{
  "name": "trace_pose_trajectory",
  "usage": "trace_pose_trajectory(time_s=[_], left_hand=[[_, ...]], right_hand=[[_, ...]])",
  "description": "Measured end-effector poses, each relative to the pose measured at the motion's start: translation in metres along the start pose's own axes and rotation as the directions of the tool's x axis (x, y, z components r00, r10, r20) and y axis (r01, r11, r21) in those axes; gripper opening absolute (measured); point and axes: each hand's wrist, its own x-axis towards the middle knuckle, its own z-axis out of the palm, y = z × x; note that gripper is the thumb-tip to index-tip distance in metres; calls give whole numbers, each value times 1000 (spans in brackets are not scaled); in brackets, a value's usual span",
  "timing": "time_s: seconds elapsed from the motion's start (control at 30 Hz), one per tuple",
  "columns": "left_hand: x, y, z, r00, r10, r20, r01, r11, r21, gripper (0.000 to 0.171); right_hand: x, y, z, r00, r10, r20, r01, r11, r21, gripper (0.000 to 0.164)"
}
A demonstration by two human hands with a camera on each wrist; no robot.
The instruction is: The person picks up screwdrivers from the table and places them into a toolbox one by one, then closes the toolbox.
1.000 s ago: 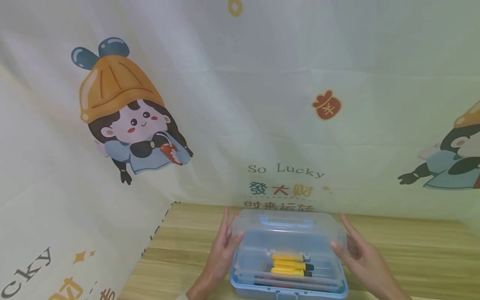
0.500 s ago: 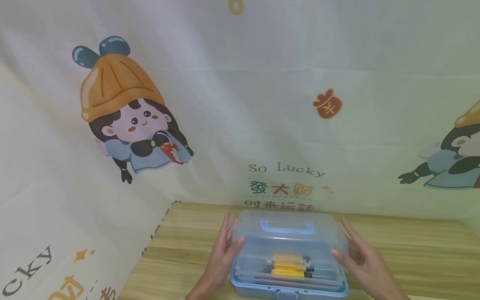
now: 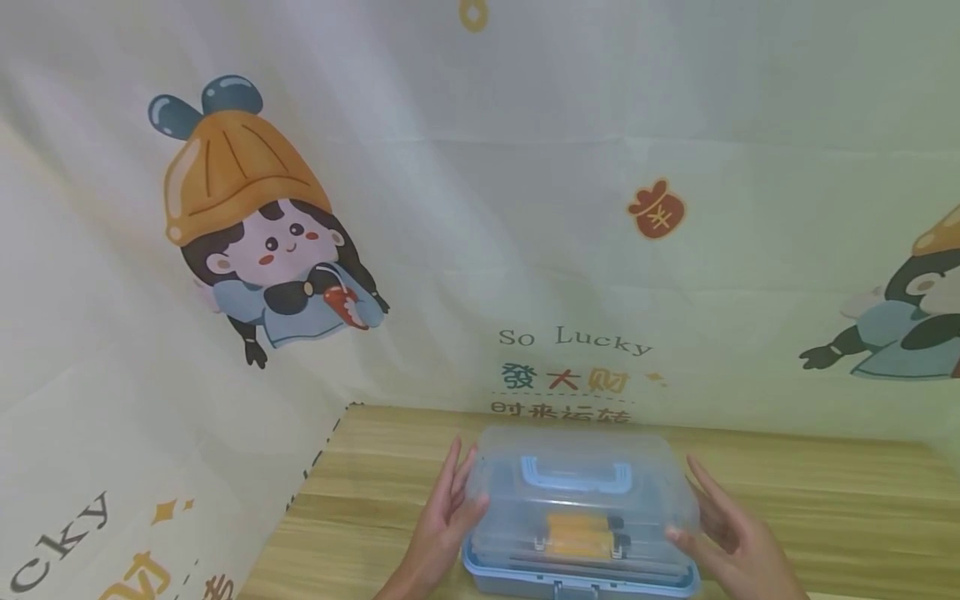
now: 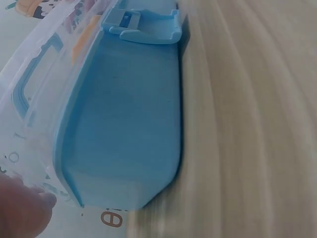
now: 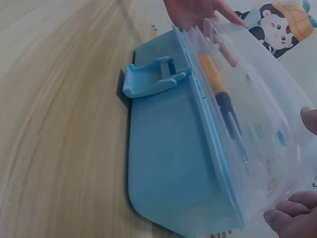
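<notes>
A light-blue toolbox (image 3: pixel 577 581) stands on the table with its clear lid (image 3: pixel 577 450) tilted, the front edge a little above the base rim. My left hand (image 3: pixel 442 525) holds the lid's left end, thumb on the front face and fingers along the side. On the opposite end my right hand (image 3: pixel 738 529) grips likewise, its thumb (image 5: pixel 309 120) and fingertips (image 5: pixel 292 213) against the plastic in the right wrist view. Through the lid show yellow-handled screwdrivers (image 3: pixel 577 525), blurred. The blue front latch (image 4: pixel 148 26) sticks outward, unfastened. A blue carry handle (image 3: pixel 576 477) lies on the lid's top.
The wood-grain table (image 3: pixel 367 475) extends to both sides of the toolbox. Behind it and at the left hangs a pale cloth (image 3: pixel 465 208) printed with cartoon figures and lettering.
Both hands have swung the clear lid downward, so its front edge is nearer the base rim. The blue base has stayed in place.
</notes>
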Motion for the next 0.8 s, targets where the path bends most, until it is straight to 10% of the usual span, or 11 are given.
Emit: trace_pose_trajectory(time_s=[0.8], left_hand=[[-18, -13, -3, 997, -42, 69, 46, 996, -70, 90]], right_hand=[[-8, 28, 2, 998, -58, -14, 57, 998, -12, 101]])
